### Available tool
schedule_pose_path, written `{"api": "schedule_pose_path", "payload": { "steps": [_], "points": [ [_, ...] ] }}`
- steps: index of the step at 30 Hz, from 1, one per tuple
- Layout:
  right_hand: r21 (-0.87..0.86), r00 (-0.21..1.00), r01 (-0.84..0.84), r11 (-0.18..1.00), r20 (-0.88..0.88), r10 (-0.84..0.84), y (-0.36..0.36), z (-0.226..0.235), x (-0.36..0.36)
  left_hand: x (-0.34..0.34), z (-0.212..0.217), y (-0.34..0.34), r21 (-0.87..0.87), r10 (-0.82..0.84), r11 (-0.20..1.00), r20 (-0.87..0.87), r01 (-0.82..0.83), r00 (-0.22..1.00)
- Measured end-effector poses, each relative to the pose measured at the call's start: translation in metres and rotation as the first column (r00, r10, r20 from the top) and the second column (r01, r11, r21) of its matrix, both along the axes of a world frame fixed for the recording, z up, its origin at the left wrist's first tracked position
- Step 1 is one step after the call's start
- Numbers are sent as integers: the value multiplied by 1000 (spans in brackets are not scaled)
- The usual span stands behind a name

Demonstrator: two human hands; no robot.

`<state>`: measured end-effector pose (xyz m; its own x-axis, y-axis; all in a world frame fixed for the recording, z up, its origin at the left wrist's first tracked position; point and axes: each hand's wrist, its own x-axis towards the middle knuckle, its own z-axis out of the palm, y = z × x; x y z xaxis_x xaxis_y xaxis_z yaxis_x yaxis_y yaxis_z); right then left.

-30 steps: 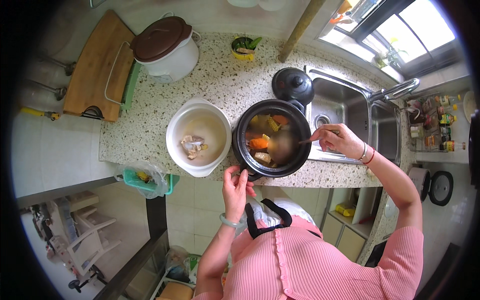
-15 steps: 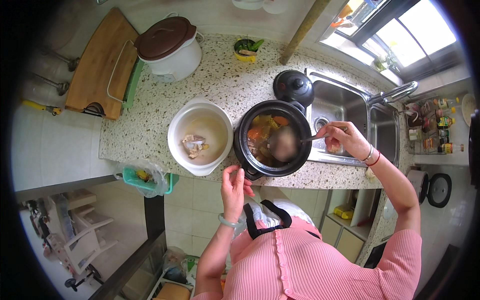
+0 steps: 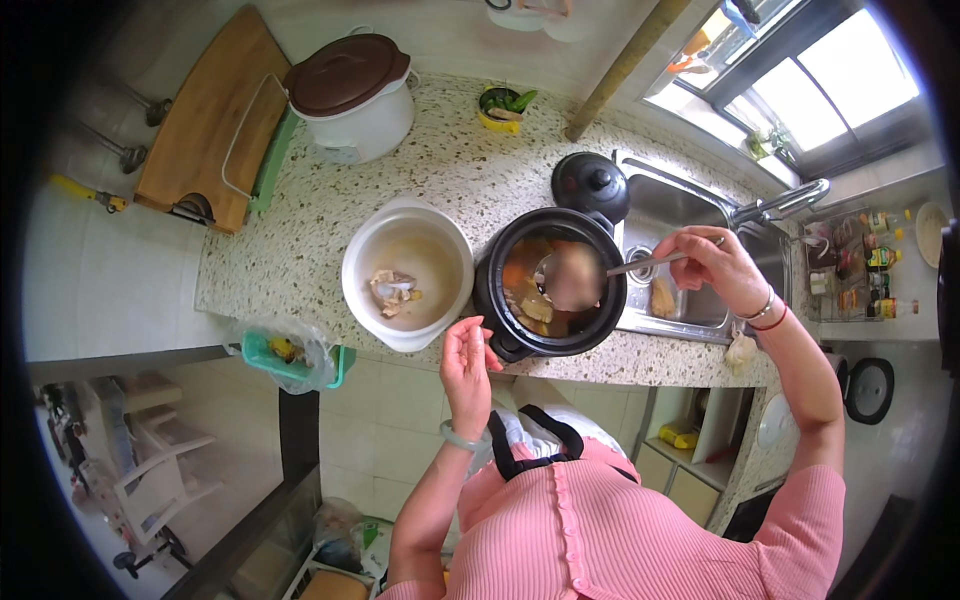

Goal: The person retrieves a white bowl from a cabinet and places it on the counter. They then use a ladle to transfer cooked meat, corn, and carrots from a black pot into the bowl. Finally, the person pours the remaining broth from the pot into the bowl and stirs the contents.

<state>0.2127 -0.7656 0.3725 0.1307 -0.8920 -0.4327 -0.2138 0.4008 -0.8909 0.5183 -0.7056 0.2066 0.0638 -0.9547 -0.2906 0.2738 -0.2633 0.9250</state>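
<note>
My right hand (image 3: 712, 265) grips the handle of a metal ladle (image 3: 573, 276), whose filled bowl hangs blurred over the black pot (image 3: 493, 288) of soup. The pot stands on the speckled counter (image 3: 300, 250) near its front edge. My left hand (image 3: 466, 362) rests at the pot's near left rim, on its side handle, fingers curled. To the pot's left sits a white round bowl (image 3: 358, 297) with broth and a few pieces of food in it. The pot's black lid (image 3: 590, 185) lies behind the pot by the sink.
A steel sink (image 3: 690, 225) with a tap is right of the pot. A white rice cooker with a brown lid (image 3: 350, 95) and a wooden board (image 3: 205, 125) stand at the back left. A green bin with a bag (image 3: 290, 355) hangs off the counter's front edge.
The ladle has risen out of the soup with a full bowl and now hangs above the pot. My left hand stays by the pot's near rim.
</note>
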Motion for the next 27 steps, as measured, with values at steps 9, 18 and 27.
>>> {"api": "schedule_pose_path", "payload": {
  "steps": [9,18,27],
  "points": [
    [-102,996,-88,991,5,89,-52,39,58,8,5,-8,-98,96,990,-78,-103,992],
    [-78,961,-257,963,-123,247,-115,-46,156,40,-5,4,-27,197,980,-79,-199,977],
    [-330,686,-621,711,-667,291,-107,-118,238,58,-14,16,24,247,969,-52,-246,968]
  ]
}}
